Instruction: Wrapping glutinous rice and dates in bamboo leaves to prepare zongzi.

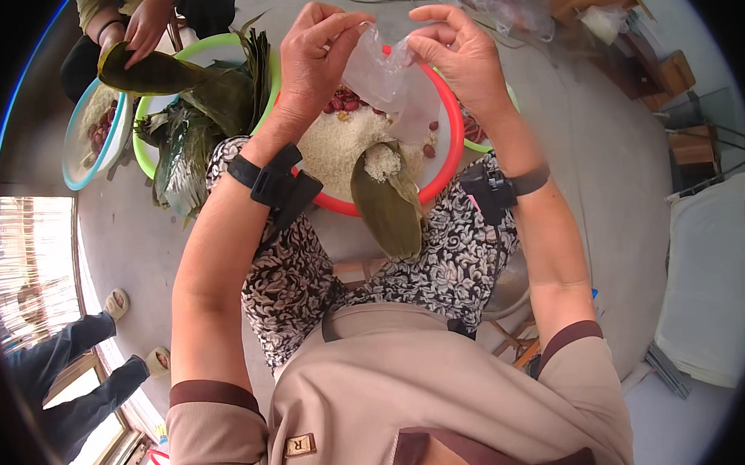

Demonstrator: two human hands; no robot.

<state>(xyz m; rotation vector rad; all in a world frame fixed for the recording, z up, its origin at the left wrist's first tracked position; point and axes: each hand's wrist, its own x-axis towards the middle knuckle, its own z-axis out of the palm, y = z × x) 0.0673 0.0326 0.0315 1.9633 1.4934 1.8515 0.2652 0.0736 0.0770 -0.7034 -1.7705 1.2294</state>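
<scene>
Between my hands hangs a clear plastic bag (375, 76), pinched at its upper edges. My left hand (321, 57) grips one corner and my right hand (458, 51) the other. Below the bag is a red-rimmed basin (452, 120) of white rice (337, 147), with red dates (345, 99) at its far side. A folded green leaf (384, 213) with a small heap of rice in its hollow rests over the near rim, its lower end towards my lap. The bag hides part of the basin.
At the left, a green-rimmed basin (144, 143) holds dark wet leaves (185, 153). A blue-rimmed bowl (70, 161) contains rice and dates. Another person's hands (142, 34) hold a broad leaf (153, 74). Someone's legs (73, 364) show at lower left. Plastic bags (512, 8) lie upper right.
</scene>
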